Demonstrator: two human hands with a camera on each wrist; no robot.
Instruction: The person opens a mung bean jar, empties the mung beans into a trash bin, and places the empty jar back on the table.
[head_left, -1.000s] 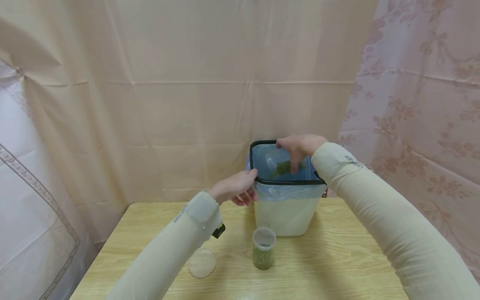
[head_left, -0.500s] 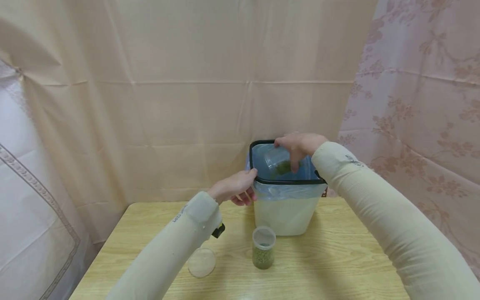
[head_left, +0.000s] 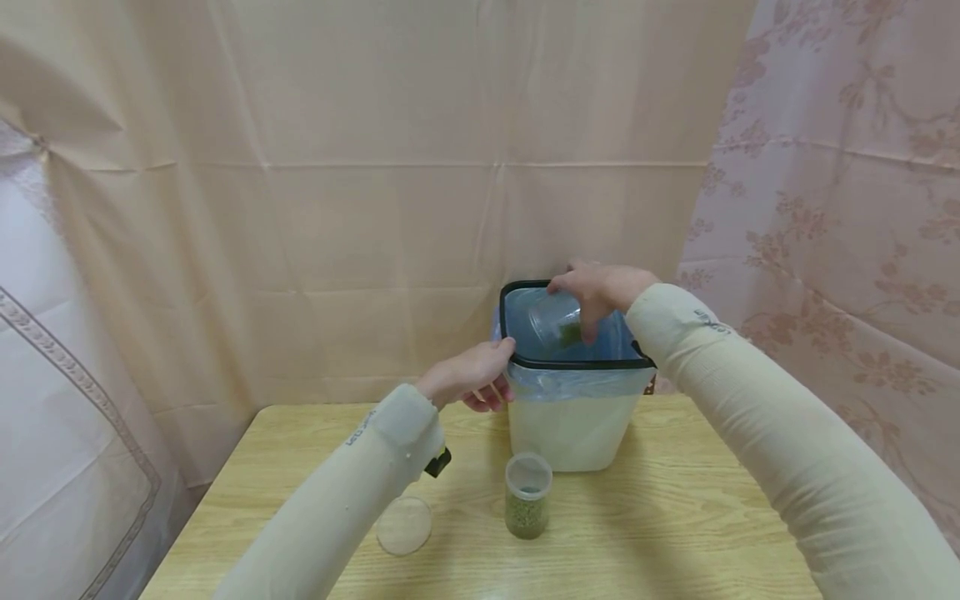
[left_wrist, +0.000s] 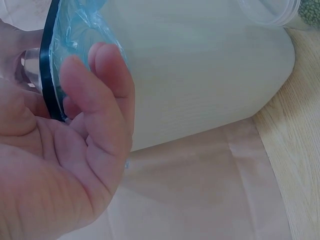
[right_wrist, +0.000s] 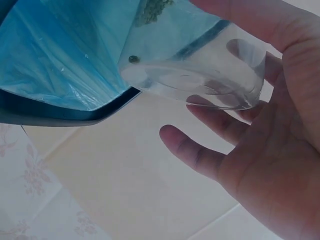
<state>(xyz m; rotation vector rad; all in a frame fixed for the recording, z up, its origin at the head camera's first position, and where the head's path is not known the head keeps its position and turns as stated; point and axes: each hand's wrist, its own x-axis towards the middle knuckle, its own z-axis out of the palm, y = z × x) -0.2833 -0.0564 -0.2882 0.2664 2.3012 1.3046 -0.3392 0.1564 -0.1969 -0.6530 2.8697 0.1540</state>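
Observation:
My right hand (head_left: 603,292) grips a clear plastic jar (head_left: 551,321) from above, tipped sideways over the mouth of a cream trash bin (head_left: 573,433). In the right wrist view, its transparent base end points toward my palm, and a single small green bean (right_wrist: 133,59) clings near the wall. More green beans (right_wrist: 155,11) show at the top of that view. My left hand (head_left: 476,375) holds the bin's black rim (head_left: 577,365) at its left corner, thumb on top and fingers loosely curled outside. A blue bag (right_wrist: 60,60) lines the bin.
In front of the bin stands an uncapped clear jar (head_left: 527,508) about half full of green beans. A round translucent lid (head_left: 403,527) lies on the wooden table (head_left: 315,450) to its left. Beige curtain (head_left: 375,208) hangs close behind the bin.
The jar in my right hand is tipped a little further, and the green patch of beans seen in it has shrunk. My left hand stays at the rim.

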